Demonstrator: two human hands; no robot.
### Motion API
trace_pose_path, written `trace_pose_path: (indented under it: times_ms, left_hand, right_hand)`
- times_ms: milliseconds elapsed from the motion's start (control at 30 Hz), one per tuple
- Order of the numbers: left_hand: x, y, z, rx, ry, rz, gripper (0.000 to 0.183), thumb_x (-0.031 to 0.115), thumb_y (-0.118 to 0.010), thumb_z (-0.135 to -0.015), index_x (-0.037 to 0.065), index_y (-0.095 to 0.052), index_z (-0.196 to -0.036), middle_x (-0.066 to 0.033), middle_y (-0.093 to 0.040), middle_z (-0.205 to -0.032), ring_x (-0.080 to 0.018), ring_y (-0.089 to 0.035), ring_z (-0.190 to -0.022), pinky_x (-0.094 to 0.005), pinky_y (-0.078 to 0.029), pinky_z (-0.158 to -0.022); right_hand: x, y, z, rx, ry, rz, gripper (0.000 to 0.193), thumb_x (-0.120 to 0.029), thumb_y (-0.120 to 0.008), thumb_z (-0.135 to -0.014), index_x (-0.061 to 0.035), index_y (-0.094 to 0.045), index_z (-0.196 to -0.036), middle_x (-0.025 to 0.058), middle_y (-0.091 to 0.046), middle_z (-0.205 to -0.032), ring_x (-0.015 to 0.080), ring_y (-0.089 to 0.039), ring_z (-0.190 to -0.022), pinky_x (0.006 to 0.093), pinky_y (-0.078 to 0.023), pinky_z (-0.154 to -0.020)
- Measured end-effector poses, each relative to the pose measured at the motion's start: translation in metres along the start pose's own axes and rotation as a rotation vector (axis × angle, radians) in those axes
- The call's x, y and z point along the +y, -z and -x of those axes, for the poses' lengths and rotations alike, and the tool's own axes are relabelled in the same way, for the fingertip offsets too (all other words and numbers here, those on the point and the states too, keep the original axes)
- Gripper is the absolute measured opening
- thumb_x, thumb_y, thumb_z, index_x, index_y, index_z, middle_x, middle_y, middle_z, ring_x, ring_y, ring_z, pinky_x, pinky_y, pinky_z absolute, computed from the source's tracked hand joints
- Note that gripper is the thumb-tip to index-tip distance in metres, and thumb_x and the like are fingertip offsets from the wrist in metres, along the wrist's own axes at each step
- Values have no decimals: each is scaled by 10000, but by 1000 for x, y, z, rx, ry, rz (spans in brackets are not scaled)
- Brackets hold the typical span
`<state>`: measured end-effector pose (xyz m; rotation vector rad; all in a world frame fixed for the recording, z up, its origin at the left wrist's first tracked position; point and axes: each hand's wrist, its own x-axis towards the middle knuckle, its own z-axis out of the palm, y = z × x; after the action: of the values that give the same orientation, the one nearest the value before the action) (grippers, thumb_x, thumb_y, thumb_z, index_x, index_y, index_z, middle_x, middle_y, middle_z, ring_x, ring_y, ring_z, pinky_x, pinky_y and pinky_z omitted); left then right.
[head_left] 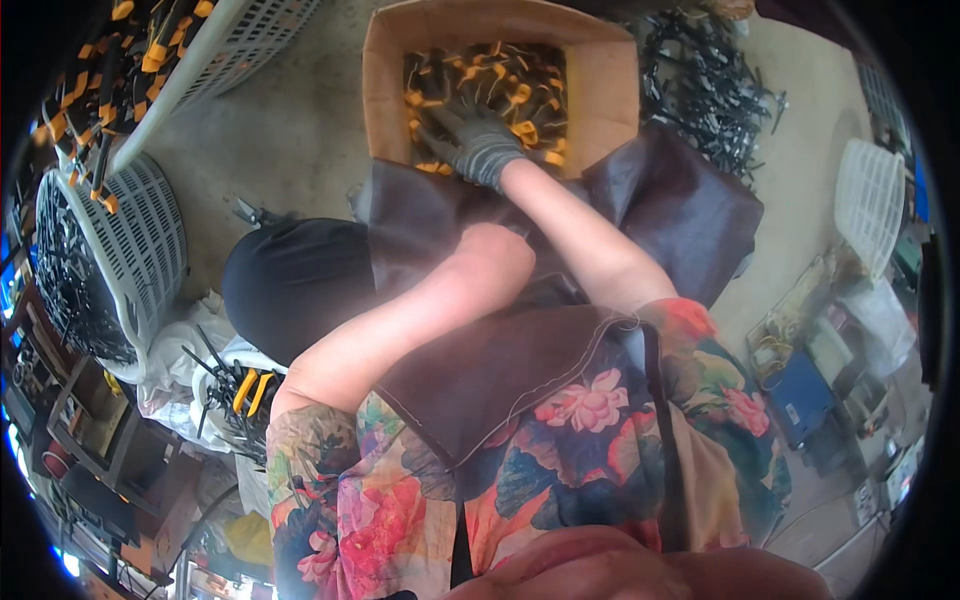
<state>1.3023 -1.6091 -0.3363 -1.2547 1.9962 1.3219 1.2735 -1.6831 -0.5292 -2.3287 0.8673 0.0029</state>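
Note:
My right hand (472, 145), in a grey striped glove, reaches into a cardboard box (605, 85). Its fingers are spread over a heap of hand tools with black and orange handles (520, 92), which look like pliers. None of them is clearly gripped. My left forearm (420, 300) crosses in front of my body, bent at the wrist. The left hand itself is hidden below it, by the dark brown apron (450, 385) over my lap.
Dark metal tool parts (705, 95) lie piled right of the box. At the left, a white basket (240, 55) holds more orange-handled tools; another basket (145, 225) contains dark parts. Yellow-handled pliers (252, 392) stick out near my left elbow. A pale basket (868, 205) stands far right.

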Motion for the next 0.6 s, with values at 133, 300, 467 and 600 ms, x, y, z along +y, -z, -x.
trace_pose_path:
  times_ms: [133, 300, 467, 600]
  left_hand:
    - [-2, -1, 1, -8, 22, 36, 189, 93, -584, -755, 54, -709, -890, -117, -694, -935, -253, -674, -897, -354, -536, -748]
    - [0, 3, -2, -30, 17, 30, 191, 88, -586, -750, 48, -708, -892, -120, -692, -944, -253, -672, -906, -356, -535, -754]
    - [0, 7, -3, -44, 8, 35, 195, 86, -583, -761, 42, -707, -905, -126, -690, -952, -256, -671, -913, -355, -534, -757]
    - [-3, 4, 1, -58, 38, 46, 195, 84, -583, -764, 47, -708, -910, -121, -692, -953, -255, -671, -917, -354, -534, -756]
  right_hand:
    - [-28, 42, 20, -272, -56, -1, 556, -424, -500, -876, -200, -415, -1378, 84, -363, -1446, 390, -346, -1294, 517, -298, -1073]
    - [-20, 42, 45, -363, 11, 46, 423, -379, -493, -876, -245, -535, -1275, 84, -509, -1320, 305, -417, -1251, 459, -353, -1029]
    - [-14, 64, 34, -469, -171, -89, 363, -320, -492, -874, -130, -628, -1152, 159, -620, -1129, 340, -566, -1075, 413, -429, -956]
    - [28, 65, -7, -2, -372, -179, 409, -301, -550, -841, -103, -585, -1197, 193, -609, -1126, 364, -562, -1076, 428, -442, -937]
